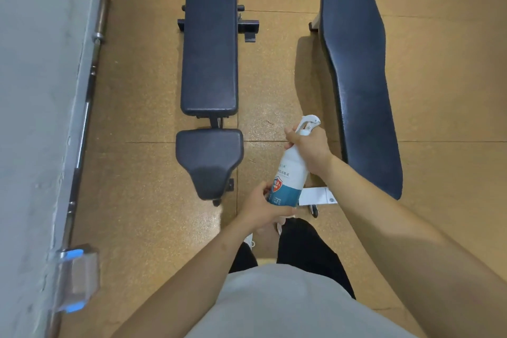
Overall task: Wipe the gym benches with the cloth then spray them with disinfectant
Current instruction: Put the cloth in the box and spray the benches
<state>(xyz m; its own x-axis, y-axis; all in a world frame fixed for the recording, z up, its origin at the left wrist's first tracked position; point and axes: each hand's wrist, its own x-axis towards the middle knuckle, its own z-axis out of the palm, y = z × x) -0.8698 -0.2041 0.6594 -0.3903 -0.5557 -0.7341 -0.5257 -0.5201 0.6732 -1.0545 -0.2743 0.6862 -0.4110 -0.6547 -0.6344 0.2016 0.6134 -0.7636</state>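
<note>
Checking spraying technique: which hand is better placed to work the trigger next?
Right. The right hand grips the spray bottle at its neck, just below the trigger; the left hand only holds the base.

Floor (142,200): tan speckled tiles w/ thin dark seams, evenly lit. Pale grey wall (35,90) along floor's left edge, steel barbell (85,118) lying at its base. Clear plastic block (79,277) w/ blue trim nr bottom-left corner, against wall.

barbell (82,129) left | two-pad bench (210,44) middle | one-pad bench (359,77) right
</note>
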